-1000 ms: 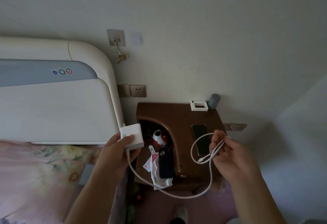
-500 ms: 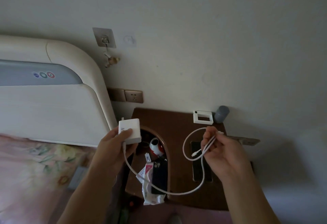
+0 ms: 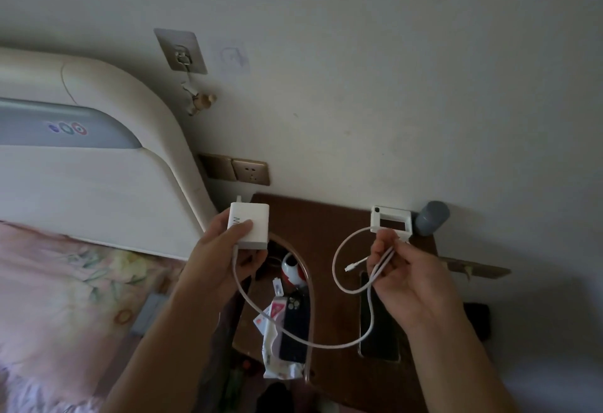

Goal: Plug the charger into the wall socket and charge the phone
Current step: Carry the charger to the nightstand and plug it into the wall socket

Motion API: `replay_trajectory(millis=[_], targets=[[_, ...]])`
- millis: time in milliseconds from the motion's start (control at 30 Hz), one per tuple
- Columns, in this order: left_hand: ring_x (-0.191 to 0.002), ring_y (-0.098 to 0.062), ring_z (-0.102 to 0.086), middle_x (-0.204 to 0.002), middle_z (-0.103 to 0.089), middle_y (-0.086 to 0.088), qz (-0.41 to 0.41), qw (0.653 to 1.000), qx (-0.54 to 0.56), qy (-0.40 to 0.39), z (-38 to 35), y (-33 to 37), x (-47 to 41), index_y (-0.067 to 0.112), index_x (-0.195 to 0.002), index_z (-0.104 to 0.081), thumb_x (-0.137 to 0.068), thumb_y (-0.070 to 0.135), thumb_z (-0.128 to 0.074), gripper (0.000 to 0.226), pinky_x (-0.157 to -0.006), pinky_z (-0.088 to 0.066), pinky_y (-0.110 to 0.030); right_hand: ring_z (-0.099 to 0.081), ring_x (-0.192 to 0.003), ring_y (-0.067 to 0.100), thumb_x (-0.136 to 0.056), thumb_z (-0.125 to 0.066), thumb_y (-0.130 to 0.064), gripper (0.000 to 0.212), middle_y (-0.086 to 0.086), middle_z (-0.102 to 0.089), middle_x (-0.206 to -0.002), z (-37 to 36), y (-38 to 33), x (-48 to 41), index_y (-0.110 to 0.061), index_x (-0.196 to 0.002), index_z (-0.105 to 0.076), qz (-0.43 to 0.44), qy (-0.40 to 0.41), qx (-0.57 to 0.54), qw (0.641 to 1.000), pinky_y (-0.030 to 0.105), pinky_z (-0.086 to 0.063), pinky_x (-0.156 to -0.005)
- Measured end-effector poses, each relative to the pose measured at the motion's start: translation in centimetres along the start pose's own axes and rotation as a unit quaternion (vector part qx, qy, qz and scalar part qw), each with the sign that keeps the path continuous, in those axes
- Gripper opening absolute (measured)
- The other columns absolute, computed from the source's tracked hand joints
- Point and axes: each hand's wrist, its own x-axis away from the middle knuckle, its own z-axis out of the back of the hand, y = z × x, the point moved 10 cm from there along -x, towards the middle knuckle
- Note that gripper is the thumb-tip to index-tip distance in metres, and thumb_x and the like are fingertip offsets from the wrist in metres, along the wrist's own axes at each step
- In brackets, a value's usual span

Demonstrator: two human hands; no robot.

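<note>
While left hand [image 3: 225,246] grips charger [image 3: 248,226], right hand [image 3: 411,279] pinches cable [image 3: 339,285].

Charger, cable, socket and phone

White charger [image 3: 248,226] held prongs-up at 6 o'clock of the brass socket [image 3: 250,172]; its cable [image 3: 293,337] sags toward the dark phone [image 3: 380,344] lying flat.

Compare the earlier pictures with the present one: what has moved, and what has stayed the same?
The left hand has lifted the charger closer to the wall socket. The right hand has risen too. Unchanged: both grips, the cable sagging between them, and the phone lying unplugged on the nightstand.
</note>
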Motion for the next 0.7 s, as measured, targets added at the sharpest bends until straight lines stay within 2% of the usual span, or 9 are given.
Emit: replay_trajectory(millis=[67, 200, 333, 467, 600, 700], targets=[[-0.107, -0.032, -0.062, -0.123, -0.056, -0.017, 0.007, 1.000, 0.014, -0.023, -0.3, -0.1, -1.1, 0.023, -0.130, -0.051, -0.090, 0.011, -0.058, 0.043, -0.063, -0.060, -0.038, -0.063, -0.066, 0.014, -0.093, -0.049, -0.009, 0.017, 0.006, -0.072, -0.067, -0.1, 0.3, -0.6, -0.006, -0.096, -0.065, -0.002, 0.003, 0.005, 1.000, 0.027, -0.047, -0.067], [-0.108, -0.034, -0.062, -0.126, -0.055, -0.018, 0.006, 0.998, 0.015, -0.054, -0.5, 0.3, -3.2, 0.030, -0.122, -0.055, -0.090, 0.009, -0.056, 0.038, -0.066, -0.060, -0.037, -0.065, -0.056, 0.012, -0.093, -0.048, -0.009, 0.020, 0.005, -0.072, -0.066, -0.4, 1.0, -2.0, -0.006, -0.105, -0.064, 0.005, 0.012, 0.026, 1.000, 0.028, -0.048, -0.067], [-0.113, -0.034, -0.060, -0.127, -0.052, -0.016, -0.003, 0.999, -0.013, -0.052, 0.0, 0.8, -5.2, 0.034, -0.117, -0.057, -0.090, 0.006, -0.056, 0.039, -0.067, -0.060, -0.036, -0.065, -0.060, 0.013, -0.093, -0.049, -0.010, 0.024, 0.005, -0.071, -0.067, -1.0, 2.5, -3.4, -0.004, -0.111, -0.063, 0.001, 0.027, 0.042, 0.999, 0.029, -0.048, -0.067], [-0.118, -0.035, -0.055, -0.127, -0.051, -0.015, -0.001, 0.998, -0.038, -0.055, 0.6, 1.2, -7.2, 0.036, -0.111, -0.059, -0.091, 0.005, -0.054, 0.037, -0.067, -0.061, -0.034, -0.064, -0.063, 0.013, -0.092, -0.049, -0.009, 0.021, 0.005, -0.072, -0.065, -1.9, 4.2, -4.6, -0.005, -0.106, -0.064, -0.008, 0.044, 0.048, 0.998, 0.029, -0.048, -0.068], [-0.114, -0.037, -0.060, -0.130, -0.050, -0.017, 0.018, 0.997, -0.046, -0.061, 1.4, 1.0, -9.7, 0.033, -0.122, -0.054, -0.092, 0.007, -0.054, 0.040, -0.074, -0.061, -0.039, -0.065, -0.067, 0.015, -0.092, -0.050, -0.010, 0.017, 0.006, -0.074, -0.066, -2.7, 5.6, -5.8, -0.007, -0.099, -0.065, -0.017, 0.064, 0.044, 0.997, 0.029, -0.049, -0.066], [-0.109, -0.035, -0.064, -0.128, -0.052, -0.017, 0.040, 0.996, -0.037, -0.065, 1.8, 0.7, -11.5, 0.034, -0.120, -0.056, -0.096, 0.020, -0.051, 0.029, -0.074, -0.060, -0.040, -0.064, -0.066, 0.015, -0.092, -0.050, -0.009, 0.018, 0.007, -0.073, -0.066, -3.2, 6.5, -6.7, -0.006, -0.100, -0.065, -0.021, 0.069, 0.044, 0.996, 0.029, -0.048, -0.065]])
